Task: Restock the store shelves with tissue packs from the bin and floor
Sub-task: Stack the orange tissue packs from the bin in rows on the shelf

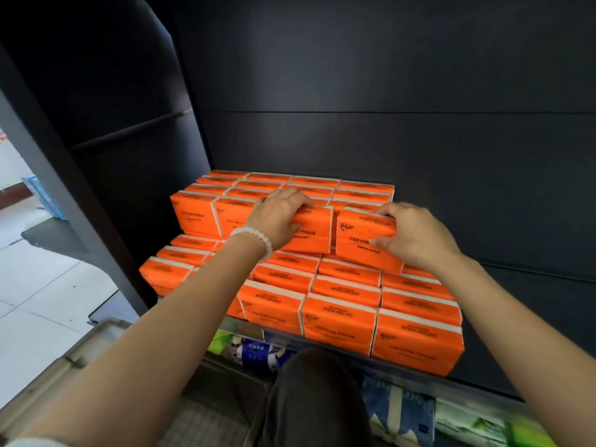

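Orange tissue packs filled shelf [516, 317]. Left hand [277, 217] gripped left pack [311, 233]; right hand [416, 237] gripped right pack [364, 241]. Step: seating both on upper layer. Next: push flush.

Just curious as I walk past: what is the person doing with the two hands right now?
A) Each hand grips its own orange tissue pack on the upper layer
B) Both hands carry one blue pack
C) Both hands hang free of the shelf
A: the left hand grips one orange tissue pack and the right hand grips the pack beside it, both on the upper layer.
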Tool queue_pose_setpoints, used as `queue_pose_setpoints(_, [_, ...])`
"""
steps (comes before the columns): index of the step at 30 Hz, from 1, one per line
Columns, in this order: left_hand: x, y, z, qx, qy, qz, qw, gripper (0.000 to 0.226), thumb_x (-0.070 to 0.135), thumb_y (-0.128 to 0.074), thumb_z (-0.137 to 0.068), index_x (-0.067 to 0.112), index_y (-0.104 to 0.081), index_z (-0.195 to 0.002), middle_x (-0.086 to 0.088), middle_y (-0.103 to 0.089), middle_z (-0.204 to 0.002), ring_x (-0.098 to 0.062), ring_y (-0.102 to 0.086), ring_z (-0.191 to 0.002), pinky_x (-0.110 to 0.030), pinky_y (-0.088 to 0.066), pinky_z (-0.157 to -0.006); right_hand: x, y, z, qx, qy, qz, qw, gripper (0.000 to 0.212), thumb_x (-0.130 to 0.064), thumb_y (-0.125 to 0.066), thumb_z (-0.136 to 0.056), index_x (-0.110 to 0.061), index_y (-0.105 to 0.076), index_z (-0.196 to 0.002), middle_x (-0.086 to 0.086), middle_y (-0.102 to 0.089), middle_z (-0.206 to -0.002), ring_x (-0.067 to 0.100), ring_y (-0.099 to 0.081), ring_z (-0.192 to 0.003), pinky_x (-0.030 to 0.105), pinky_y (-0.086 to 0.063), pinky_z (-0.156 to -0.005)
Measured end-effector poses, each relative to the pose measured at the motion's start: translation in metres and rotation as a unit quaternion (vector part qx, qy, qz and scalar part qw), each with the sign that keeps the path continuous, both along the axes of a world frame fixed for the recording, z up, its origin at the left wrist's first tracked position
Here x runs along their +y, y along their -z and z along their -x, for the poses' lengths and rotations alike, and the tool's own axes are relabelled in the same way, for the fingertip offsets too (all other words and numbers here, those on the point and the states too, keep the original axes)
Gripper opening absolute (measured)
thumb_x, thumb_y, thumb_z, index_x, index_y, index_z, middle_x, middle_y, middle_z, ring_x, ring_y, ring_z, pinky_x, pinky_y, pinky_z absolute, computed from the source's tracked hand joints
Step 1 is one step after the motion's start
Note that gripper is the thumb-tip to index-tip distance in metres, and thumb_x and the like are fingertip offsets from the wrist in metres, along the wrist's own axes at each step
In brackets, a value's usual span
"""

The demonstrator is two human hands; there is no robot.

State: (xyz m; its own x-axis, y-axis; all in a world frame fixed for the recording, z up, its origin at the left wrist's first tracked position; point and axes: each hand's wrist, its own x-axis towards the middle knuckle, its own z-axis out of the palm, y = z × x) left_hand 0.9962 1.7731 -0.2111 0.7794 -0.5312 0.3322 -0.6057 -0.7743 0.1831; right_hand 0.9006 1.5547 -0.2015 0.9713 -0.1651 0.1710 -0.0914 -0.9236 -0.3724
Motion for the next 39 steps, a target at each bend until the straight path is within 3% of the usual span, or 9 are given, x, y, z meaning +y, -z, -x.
queue_pose_setpoints(4, [-0.001,0.005,-0.023,-0.01,0.042,0.006,0.999,0.046,0.0,-0.071,-0.073,0.011,-0.059,-0.116,-0.01,-0.055,-0.118,-0.029,-0.049,-0.115,-0.035,-0.034,-0.103,0.005,0.007,-0.018,-0.026,-0.01,-0.017,0.999,0.053,-0.034,-0.073,-0.079,-0.027,-0.052,-0.127,-0.002,-0.053,-0.131,0.02,-0.051,-0.117,0.034,-0.042,-0.093])
queue_pose_setpoints(10, [0.002,0.022,-0.035,-0.032,0.0,-0.026,0.999,0.048,0.006,-0.067,-0.077,0.017,-0.056,-0.122,-0.005,-0.054,-0.124,-0.028,-0.045,-0.118,-0.045,-0.035,-0.101,0.011,0.027,-0.039,-0.06,-0.038,0.025,0.997,0.056,-0.033,-0.074,-0.078,-0.022,-0.053,-0.129,0.001,-0.051,-0.128,0.022,-0.045,-0.121,0.038,-0.036,-0.1])
queue_pose_setpoints(13, [0.004,0.03,-0.035,-0.061,0.003,-0.017,0.998,0.05,0.006,-0.068,-0.077,0.016,-0.056,-0.124,-0.007,-0.053,-0.124,-0.03,-0.045,-0.117,-0.05,-0.039,-0.096,0.012,0.039,-0.042,-0.114,-0.038,0.072,0.99,0.057,-0.032,-0.075,-0.076,-0.022,-0.054,-0.128,0.003,-0.048,-0.123,0.024,-0.039,-0.119,0.041,-0.031,-0.096])
queue_pose_setpoints(17, [0.006,0.037,-0.031,-0.089,-0.009,-0.033,0.995,0.06,0.019,-0.076,-0.072,0.018,-0.054,-0.128,-0.008,-0.05,-0.125,-0.03,-0.042,-0.116,-0.044,-0.038,-0.093,0.012,0.05,-0.041,-0.178,-0.052,0.109,0.976,0.049,-0.026,-0.078,-0.072,-0.021,-0.062,-0.119,0.006,-0.051,-0.114,0.029,-0.042,-0.11,0.043,-0.03,-0.087])
queue_pose_setpoints(22, [0.001,0.047,-0.027,-0.116,-0.043,-0.037,0.992,0.06,0.022,-0.077,-0.073,0.02,-0.054,-0.128,-0.007,-0.053,-0.123,-0.032,-0.046,-0.112,-0.045,-0.042,-0.091,0.012,0.045,-0.043,-0.14,-0.051,0.151,0.977,0.048,-0.034,-0.07,-0.081,-0.025,-0.057,-0.127,0.001,-0.051,-0.12,0.027,-0.04,-0.114,0.044,-0.032,-0.09])
queue_pose_setpoints(30, [0.006,0.036,-0.017,-0.055,-0.036,-0.041,0.997,0.061,0.023,-0.065,-0.085,0.017,-0.038,-0.14,-0.006,-0.045,-0.136,-0.027,-0.039,-0.129,-0.041,-0.032,-0.109,0.023,0.033,-0.035,-0.1,-0.055,0.181,0.977,0.051,-0.038,-0.062,-0.086,-0.022,-0.049,-0.133,0.004,-0.048,-0.128,0.026,-0.042,-0.12,0.045,-0.033,-0.096])
queue_pose_setpoints(33, [0.021,0.031,0.001,-0.082,-0.051,-0.017,0.995,0.054,0.026,-0.061,-0.086,0.016,-0.043,-0.136,-0.007,-0.048,-0.132,-0.028,-0.043,-0.124,-0.043,-0.041,-0.1,0.042,0.032,-0.025,-0.125,-0.094,0.174,0.972,0.047,-0.033,-0.063,-0.085,-0.016,-0.054,-0.128,0.007,-0.052,-0.122,0.03,-0.047,-0.115,0.046,-0.037,-0.094])
queue_pose_setpoints(36, [0.047,0.034,0.024,-0.128,-0.056,-0.009,0.99,0.046,0.026,-0.058,-0.084,0.014,-0.051,-0.128,-0.011,-0.055,-0.119,-0.034,-0.052,-0.109,-0.046,-0.048,-0.08,0.07,0.036,-0.016,-0.158,-0.15,0.152,0.964,0.043,-0.028,-0.068,-0.081,-0.011,-0.06,-0.12,0.011,-0.057,-0.112,0.034,-0.053,-0.105,0.046,-0.043,-0.087])
queue_pose_setpoints(39, [0.085,0.046,0.051,-0.158,-0.075,-0.013,0.985,0.046,0.034,-0.042,-0.082,0.013,-0.056,-0.121,-0.012,-0.059,-0.109,-0.035,-0.057,-0.097,-0.044,-0.05,-0.071,0.106,0.049,-0.004,-0.169,-0.198,0.132,0.957,0.041,-0.026,-0.07,-0.079,-0.011,-0.063,-0.116,0.011,-0.06,-0.106,0.035,-0.057,-0.098,0.044,-0.046,-0.081])
